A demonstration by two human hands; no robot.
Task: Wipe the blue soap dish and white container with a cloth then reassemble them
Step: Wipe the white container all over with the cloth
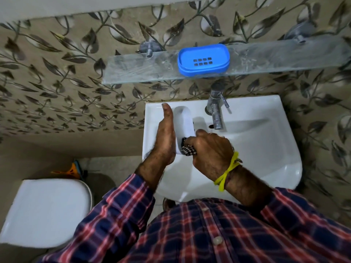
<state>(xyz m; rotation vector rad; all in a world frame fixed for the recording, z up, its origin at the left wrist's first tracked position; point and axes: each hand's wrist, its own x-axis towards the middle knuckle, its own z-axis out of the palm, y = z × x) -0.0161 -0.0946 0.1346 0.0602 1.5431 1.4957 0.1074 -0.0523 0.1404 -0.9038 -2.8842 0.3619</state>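
Head view is looking down over a white sink, where the white container is being held above the basin's left side. The left hand is bracing it with straight fingers laid flat along its outer side, thumb pointing toward the wall. The right hand is curling tightly around a bunched checked cloth and pressing it into the near end of the container's open hollow.

So the step in hand seems to be the wiping of the white container. The blue soap dish is sitting well apart on the glass shelf above the tap, slotted face up; whether it has been wiped already cannot be told.

Next, the cloth is probably needing to travel along the hollow toward the far end, with the left hand keeping the container steady. After that the dish is needing to come down off the shelf and be seated on the container.
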